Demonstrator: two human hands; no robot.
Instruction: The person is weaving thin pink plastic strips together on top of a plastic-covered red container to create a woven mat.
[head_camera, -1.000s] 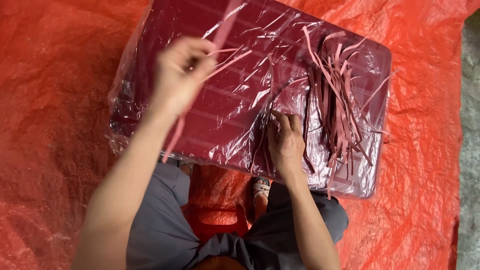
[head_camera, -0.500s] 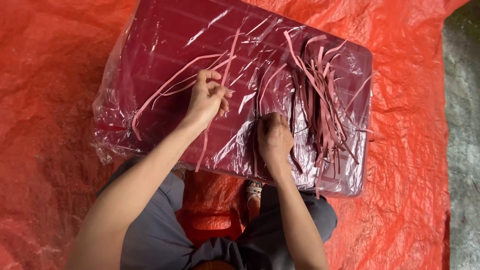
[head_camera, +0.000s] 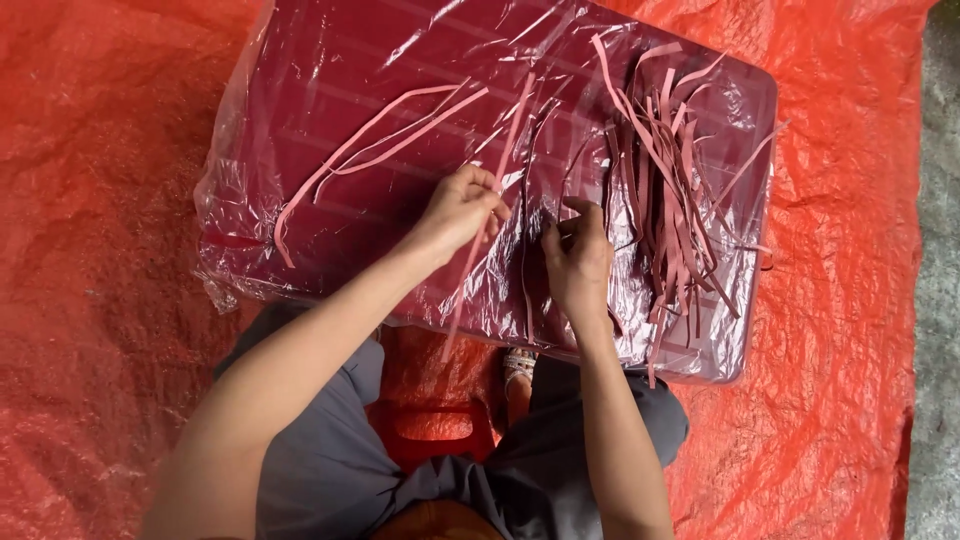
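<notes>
A dark red tray (head_camera: 330, 60) wrapped in clear plastic lies in front of me on an orange tarp. My left hand (head_camera: 458, 208) is pinched on a long pink strip (head_camera: 502, 150) near the tray's middle. Close beside it, my right hand (head_camera: 578, 255) rests on the plastic with fingertips on a thin dark strip (head_camera: 527, 190). A pile of several pink strips (head_camera: 672, 190) lies to the right of my right hand. Two long pink strips (head_camera: 372, 145) curve across the tray's left half.
The orange tarp (head_camera: 110, 250) covers the ground all around the tray. A grey floor strip (head_camera: 938, 250) shows at the far right. My legs in grey trousers and a red stool (head_camera: 430, 440) are below the tray's near edge.
My left hand came down from high over the tray's left side to its middle, beside my right hand. Long pink strips now lie on the left half. The camera view shifted.
</notes>
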